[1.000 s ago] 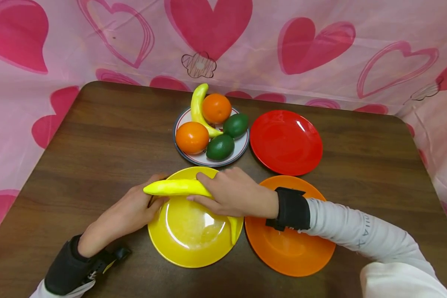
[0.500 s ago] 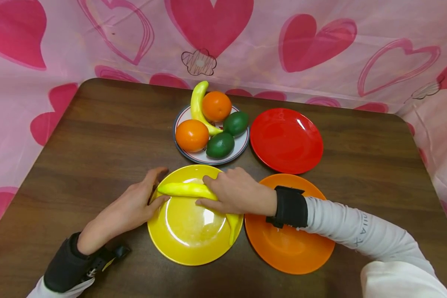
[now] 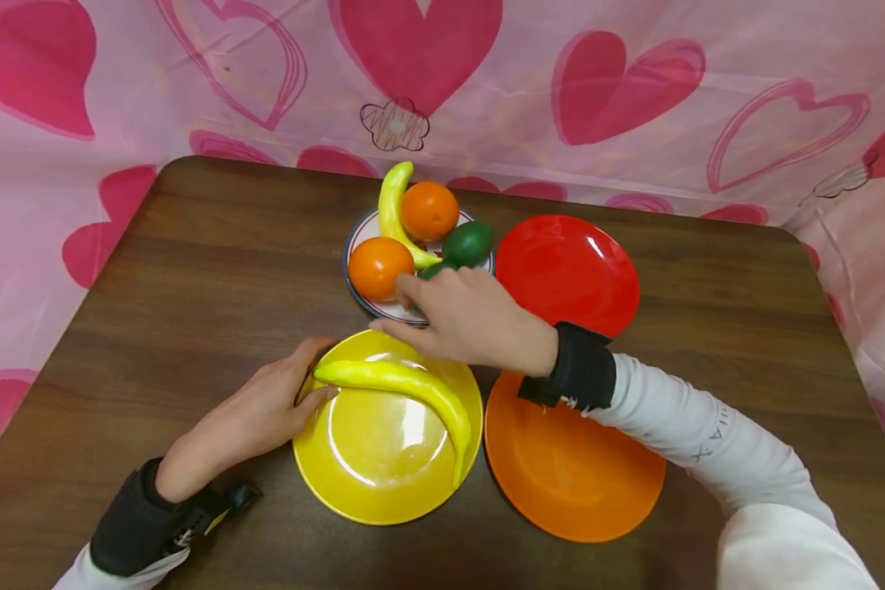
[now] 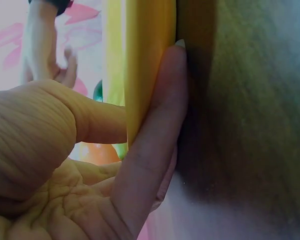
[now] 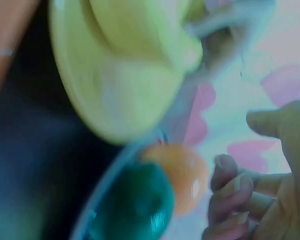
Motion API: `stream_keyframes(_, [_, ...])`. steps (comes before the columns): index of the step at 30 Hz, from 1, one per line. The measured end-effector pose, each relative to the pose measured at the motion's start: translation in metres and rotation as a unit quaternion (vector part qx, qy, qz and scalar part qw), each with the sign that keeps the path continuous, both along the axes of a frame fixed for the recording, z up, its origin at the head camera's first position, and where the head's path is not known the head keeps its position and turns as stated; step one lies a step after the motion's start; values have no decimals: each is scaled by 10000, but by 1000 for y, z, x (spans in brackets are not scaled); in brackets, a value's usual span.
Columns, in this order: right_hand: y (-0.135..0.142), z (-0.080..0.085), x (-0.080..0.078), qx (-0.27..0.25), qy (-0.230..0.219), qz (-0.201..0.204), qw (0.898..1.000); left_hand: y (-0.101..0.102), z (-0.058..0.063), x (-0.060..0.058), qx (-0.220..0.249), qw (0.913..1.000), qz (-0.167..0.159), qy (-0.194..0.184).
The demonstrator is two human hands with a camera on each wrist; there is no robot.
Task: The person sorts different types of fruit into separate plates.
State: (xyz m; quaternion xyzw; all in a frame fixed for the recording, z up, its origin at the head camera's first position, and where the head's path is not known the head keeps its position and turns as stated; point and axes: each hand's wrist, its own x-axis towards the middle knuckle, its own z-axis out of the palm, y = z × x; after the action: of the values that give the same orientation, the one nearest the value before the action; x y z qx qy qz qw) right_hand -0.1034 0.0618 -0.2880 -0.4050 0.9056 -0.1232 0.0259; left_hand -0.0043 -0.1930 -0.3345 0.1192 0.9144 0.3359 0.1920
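Observation:
My left hand point(image 3: 261, 406) pinches the left rim of a yellow plate point(image 3: 372, 459), thumb over the edge. In the left wrist view its fingers point(image 4: 157, 125) lie under the plate's edge. A yellow banana point(image 3: 424, 387) lies curved along the plate's upper and right side. My right hand point(image 3: 475, 319) is over the near edge of a white, blue-rimmed plate point(image 3: 394, 311), thumb and fingers apart with nothing between them. It partly covers one dark green, avocado-shaped fruit point(image 5: 140, 205). Another such fruit point(image 3: 468, 244), two oranges point(image 3: 380, 269) and a second banana point(image 3: 391, 205) share that plate.
A red plate point(image 3: 560, 270) stands to the right of the fruit plate. Nearer, an orange plate point(image 3: 575, 475) sits beside the yellow one, under my right forearm. Everything stands on a brown wooden table point(image 3: 214, 270), backed by a pink heart-patterned cloth point(image 3: 516, 90).
My right hand has lowered the banana onto the yellow plate, let go and moved away over the fruit plate. My left hand keeps its place at the yellow plate's rim.

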Motion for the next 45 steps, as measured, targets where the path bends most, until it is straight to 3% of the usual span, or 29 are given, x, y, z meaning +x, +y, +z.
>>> stream_keyframes(6, [-5, 9, -49, -8, 239, -821, 9963, -1, -2, 0, -47, 9999, 33, -112])
stream_keyframes(11, [-7, 8, -76, 314, -122, -1040, 9940, -1, -3, 0, -42, 10000, 18, -87])
stream_keyframes(16, [-11, 6, -85, 668, -641, -944, 9912, 0, -3, -1, -39, 9999, 19, -98])
stream_keyframes(23, [-18, 3, -88, 1018, -781, -854, 9880, 0, -2, 1, 0, 9999, 45, -141])
stream_keyframes(29, [-22, 8, -87, 714, -390, -634, 9947, 0, -2, 2, 24, 9999, 42, -101])
stream_keyframes(34, [-36, 14, -97, 337, -18, -414, 9986, -1, -2, 2, -26, 10000, 41, -66])
stream_keyframes(37, [-47, 14, -107, 470, 323, -381, 9976, -1, -2, 3, -52, 10000, 33, -43])
stream_keyframes(40, [-58, 13, -118, 844, 560, -598, 9931, -1, -3, 3, -65, 10000, 25, -30])
stream_keyframes(45, [-72, 13, -130, 1433, 350, -898, 9850, -1, -2, 3, -117, 9999, 21, -16])
